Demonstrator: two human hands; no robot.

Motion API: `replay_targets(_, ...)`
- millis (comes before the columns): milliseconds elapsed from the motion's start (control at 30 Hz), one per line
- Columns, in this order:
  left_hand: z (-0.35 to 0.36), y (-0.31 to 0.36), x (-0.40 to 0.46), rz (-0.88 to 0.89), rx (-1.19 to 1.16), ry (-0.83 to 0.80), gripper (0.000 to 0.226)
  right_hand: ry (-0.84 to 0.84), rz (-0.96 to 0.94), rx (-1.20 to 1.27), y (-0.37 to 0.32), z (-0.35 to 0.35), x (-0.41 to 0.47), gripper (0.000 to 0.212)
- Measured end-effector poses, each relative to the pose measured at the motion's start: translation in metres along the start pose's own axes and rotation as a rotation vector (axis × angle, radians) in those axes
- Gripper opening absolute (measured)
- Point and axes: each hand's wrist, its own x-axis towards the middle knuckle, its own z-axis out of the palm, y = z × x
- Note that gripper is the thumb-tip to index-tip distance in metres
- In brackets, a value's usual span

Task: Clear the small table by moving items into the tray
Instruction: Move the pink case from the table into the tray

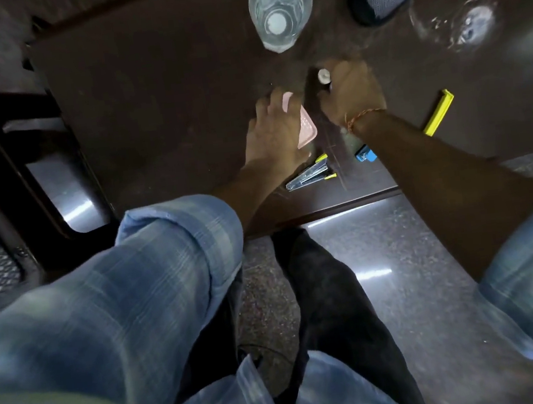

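On the dark brown small table (151, 91), my left hand (275, 130) curls over a flat pink dish (308, 128) and holds it by its far edge. Just to its right, my right hand (354, 93) is closed around a small dark bottle with a white cap (323, 76), which stands upright. A dark tray (54, 181) with a shiny floor sits lower down, off the table's left side. Near the table's front edge lie a silver stapler (309, 174) and a small blue item (365, 155), and a yellow strip (438, 112) lies to the right.
A glass of water (279, 5) stands at the back of the table. A second clear glass (461, 23) is at the back right, beside a black mesh holder (378, 0) with pale cloth in it. My legs and the polished floor (417, 267) are below the table edge.
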Motion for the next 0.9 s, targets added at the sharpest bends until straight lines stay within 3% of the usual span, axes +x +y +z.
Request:
replay_targets(367, -0.003, -0.005, -0.007, -0.06, -0.078, -0.031, 0.091, 0.044, 0.0, -0.011, 0.005, -0.005, -0.014, 0.033)
replay_targets(533, -0.033, -0.011, -0.034, -0.112, -0.125, 0.01, 0.095, 0.061, -0.026, -0.04, -0.013, -0.022, -0.044, 0.038)
replay_targets(700, -0.078, -0.026, -0.073, -0.21, -0.231, 0.072, 0.096, 0.079, -0.114, -0.067, -0.065, -0.043, -0.081, 0.034)
replay_targets(900, -0.147, -0.07, -0.126, -0.284, -0.314, 0.226, 0.099, 0.09, -0.356, -0.237, -0.156, -0.067, -0.124, 0.031)
